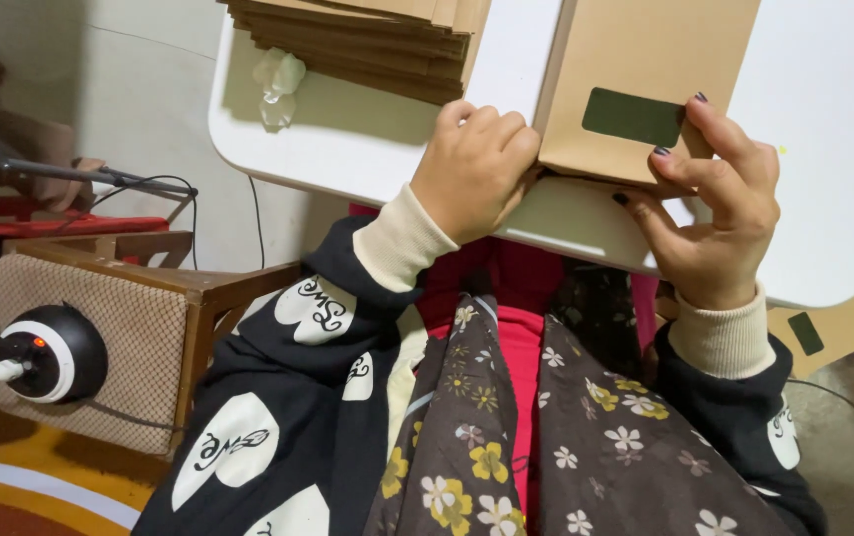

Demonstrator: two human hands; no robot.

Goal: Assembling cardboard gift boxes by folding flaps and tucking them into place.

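A brown envelope (635, 79) is gripped at the bench's (347, 149) near edge. The left hand (474, 169) is closed on its corner; the right hand's (720, 213) fingers (715, 134) are pinched on its side.

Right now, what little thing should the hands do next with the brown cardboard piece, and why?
Probably press the near edge flat. The left hand is a fist on the cardboard piece's near corner, and the right hand pinches the edge beside the dark green sticker. That edge sits at the white table's rim, so the fold looks unfinished.
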